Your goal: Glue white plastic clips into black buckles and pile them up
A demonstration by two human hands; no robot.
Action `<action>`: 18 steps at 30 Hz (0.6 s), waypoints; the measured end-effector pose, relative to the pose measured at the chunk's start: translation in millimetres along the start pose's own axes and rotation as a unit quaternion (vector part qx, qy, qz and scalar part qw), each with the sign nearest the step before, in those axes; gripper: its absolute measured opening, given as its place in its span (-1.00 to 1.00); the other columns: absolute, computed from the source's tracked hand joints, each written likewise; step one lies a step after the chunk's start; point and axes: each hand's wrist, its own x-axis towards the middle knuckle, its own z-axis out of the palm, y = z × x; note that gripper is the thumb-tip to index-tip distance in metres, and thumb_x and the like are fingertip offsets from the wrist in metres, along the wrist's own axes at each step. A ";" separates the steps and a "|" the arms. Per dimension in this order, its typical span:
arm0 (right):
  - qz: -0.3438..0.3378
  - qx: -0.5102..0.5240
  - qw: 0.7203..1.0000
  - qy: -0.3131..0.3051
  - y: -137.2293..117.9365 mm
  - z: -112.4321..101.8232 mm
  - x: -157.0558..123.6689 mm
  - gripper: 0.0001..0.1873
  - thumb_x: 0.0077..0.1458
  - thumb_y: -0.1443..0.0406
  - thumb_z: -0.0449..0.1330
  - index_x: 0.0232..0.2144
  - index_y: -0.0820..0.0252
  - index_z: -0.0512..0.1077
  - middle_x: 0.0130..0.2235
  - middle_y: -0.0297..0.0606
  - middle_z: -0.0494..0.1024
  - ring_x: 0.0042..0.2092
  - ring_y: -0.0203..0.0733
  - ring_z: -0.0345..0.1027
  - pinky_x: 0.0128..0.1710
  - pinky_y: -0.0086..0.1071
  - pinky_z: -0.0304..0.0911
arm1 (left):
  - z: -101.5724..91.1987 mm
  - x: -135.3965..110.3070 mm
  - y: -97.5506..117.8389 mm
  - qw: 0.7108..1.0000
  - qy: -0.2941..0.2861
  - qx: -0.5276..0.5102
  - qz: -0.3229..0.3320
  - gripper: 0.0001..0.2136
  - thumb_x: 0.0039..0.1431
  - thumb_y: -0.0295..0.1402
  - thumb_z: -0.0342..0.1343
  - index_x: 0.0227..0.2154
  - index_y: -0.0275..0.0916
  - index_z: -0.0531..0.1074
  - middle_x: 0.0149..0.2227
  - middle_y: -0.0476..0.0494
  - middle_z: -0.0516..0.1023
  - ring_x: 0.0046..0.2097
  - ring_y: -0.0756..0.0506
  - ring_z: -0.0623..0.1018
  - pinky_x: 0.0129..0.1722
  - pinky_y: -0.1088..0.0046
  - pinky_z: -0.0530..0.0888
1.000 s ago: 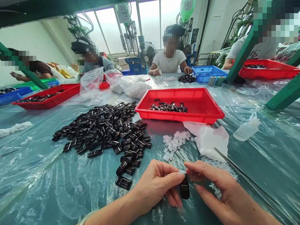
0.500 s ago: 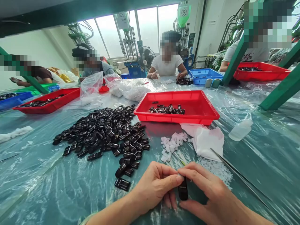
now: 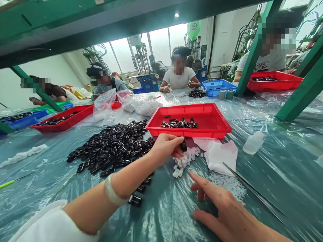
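My left hand reaches forward and pinches a small black plastic piece between thumb and fingers. It hovers just in front of the red tray, which holds similar black pieces. Beneath and beside that hand lies a heap of small white blocks. A large pile of black pieces spreads to the left, partly behind my left forearm. My right hand is over the plastic-covered table, fingers apart and nothing in them. Close to it are tiny translucent bits and long metal tweezers.
A white cloth and a translucent bottle lie right of the tray. A green-handled pick is at far left. Green frame posts and an overhead beam border the table. Several people work across it with trays.
My left hand has moved forward from beside my right hand to the red tray's front, carrying the black piece. My right hand has let go and spread its fingers. The view has tilted up.
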 end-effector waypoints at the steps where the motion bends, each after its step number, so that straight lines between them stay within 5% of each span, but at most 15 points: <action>1: 0.001 0.002 1.000 -0.012 -0.7 -0.5 0.4 -0.30 -0.04 0.45 0.12 0.17 0.23 0.04 -0.15 -0.20 0.47 -0.25 -0.23 0.41 -0.21 -0.33 0.38 | -0.9 14.0 7.6 1.000 0.021 0.001 0.010 -0.78 0.13 -0.36 0.10 -0.55 -0.39 0.39 -0.64 -0.06 0.42 -0.61 0.04 0.47 -0.67 0.66 0.34; 5: -0.007 0.005 0.999 -0.034 -3.0 -1.1 2.0 -0.37 -0.07 0.47 0.11 0.11 0.35 0.15 -0.21 -0.19 0.50 -0.26 -0.21 0.41 -0.22 -0.34 0.37 | -4.5 53.5 31.1 0.996 0.070 0.009 0.054 -0.81 0.23 -0.31 0.02 -0.30 -0.38 0.38 -0.43 -0.07 0.48 -0.46 0.02 0.51 -0.49 0.52 0.48; 8: -0.011 -0.002 0.999 -0.032 -3.2 -1.1 1.7 -0.40 -0.07 0.48 0.10 0.09 0.35 0.19 -0.24 -0.20 0.50 -0.26 -0.20 0.41 -0.24 -0.34 0.37 | -10.9 53.5 33.4 0.993 0.072 0.050 0.079 -0.74 0.22 -0.26 0.01 -0.19 -0.40 0.35 -0.32 -0.19 0.49 -0.41 0.01 0.52 -0.41 0.48 0.50; 12: -0.019 0.001 0.999 -0.031 -3.0 -1.4 -0.1 -0.45 -0.04 0.47 0.10 0.07 0.29 0.22 -0.25 -0.21 0.49 -0.25 -0.20 0.41 -0.24 -0.34 0.37 | -29.9 17.6 14.3 0.978 0.052 0.174 0.099 -0.81 0.09 -0.35 0.10 -0.31 -0.39 0.45 -0.41 -0.18 0.51 -0.46 -0.01 0.49 -0.45 0.51 0.43; 18: -0.023 0.009 0.999 -0.037 -5.7 -3.4 1.3 -0.61 0.04 0.45 0.07 -0.03 0.24 0.30 -0.29 -0.21 0.48 -0.27 -0.19 0.40 -0.26 -0.34 0.37 | -74.2 -68.2 -17.2 0.914 0.054 0.385 0.113 -0.90 -0.08 -0.40 0.16 -0.64 -0.24 0.46 -0.60 -0.01 0.44 -0.51 -0.02 0.36 -0.48 0.50 0.23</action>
